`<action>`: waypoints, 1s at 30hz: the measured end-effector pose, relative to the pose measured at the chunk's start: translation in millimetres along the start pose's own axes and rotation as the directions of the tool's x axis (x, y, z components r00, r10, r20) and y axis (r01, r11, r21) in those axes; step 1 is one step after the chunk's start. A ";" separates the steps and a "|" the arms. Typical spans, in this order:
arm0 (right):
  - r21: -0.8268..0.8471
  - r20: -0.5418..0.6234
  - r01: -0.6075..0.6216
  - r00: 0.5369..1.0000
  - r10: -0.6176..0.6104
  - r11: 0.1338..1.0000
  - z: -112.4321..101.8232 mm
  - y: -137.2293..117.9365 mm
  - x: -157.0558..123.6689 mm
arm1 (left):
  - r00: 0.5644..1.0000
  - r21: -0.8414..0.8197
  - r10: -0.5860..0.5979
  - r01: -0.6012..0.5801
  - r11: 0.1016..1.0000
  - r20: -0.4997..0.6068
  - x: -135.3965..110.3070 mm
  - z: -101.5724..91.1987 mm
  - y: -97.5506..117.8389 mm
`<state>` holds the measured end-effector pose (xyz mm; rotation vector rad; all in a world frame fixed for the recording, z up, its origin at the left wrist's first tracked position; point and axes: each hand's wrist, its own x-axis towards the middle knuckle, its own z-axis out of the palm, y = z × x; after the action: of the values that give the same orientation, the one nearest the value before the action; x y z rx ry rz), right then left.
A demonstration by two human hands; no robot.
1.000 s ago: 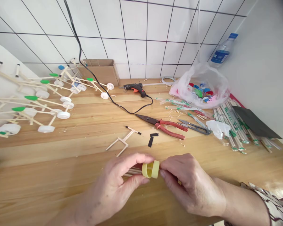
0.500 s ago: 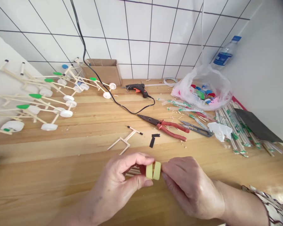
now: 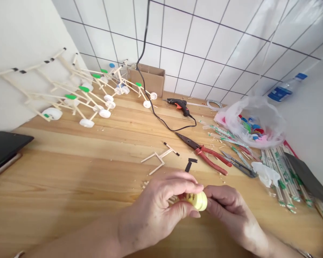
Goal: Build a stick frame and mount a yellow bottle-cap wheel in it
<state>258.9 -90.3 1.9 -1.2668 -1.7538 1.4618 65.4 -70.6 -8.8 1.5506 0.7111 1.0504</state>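
My left hand (image 3: 161, 208) and my right hand (image 3: 231, 211) meet low over the wooden table (image 3: 70, 172). Between their fingertips are two pale yellow bottle caps (image 3: 197, 200), pressed close together. My left thumb and forefinger pinch the left cap, and thin wooden sticks (image 3: 172, 198) poke out under that hand. My right fingertips hold the right cap. Just beyond the hands lie a small stick frame (image 3: 160, 159) and a black strip (image 3: 190, 164).
Red-handled pliers (image 3: 204, 154), snips (image 3: 239, 165) and a glue gun (image 3: 179, 105) with its black cord lie ahead. A bag of coloured caps (image 3: 254, 123) and wrapped chopsticks (image 3: 282, 172) are at right. Stick models with white wheels (image 3: 91, 104) sit at back left, a phone (image 3: 4, 148) at left.
The two caps have come closer together between my fingers. The view has swung left, bringing the phone into sight, and both hands sit slightly right in the picture.
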 end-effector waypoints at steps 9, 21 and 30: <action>-0.422 -0.124 0.288 0.921 -0.370 0.859 6.7 0.8 -5.1 | 0.994 -0.058 -0.093 0.090 0.994 -0.051 -2.3 2.1 1.2; -0.259 -0.193 0.067 0.974 -0.120 0.963 11.9 4.5 -15.2 | 0.996 0.011 0.065 -0.064 0.998 -0.068 -8.9 8.7 -6.6; -0.523 -0.220 0.201 0.907 -0.360 0.828 18.1 -2.2 -16.4 | 0.989 -0.087 -0.061 0.049 0.995 -0.133 -9.1 14.9 -7.6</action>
<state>249.8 -113.1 1.7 -1.3096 -2.0506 0.6164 75.5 -83.2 -18.8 1.3903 0.7891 1.1381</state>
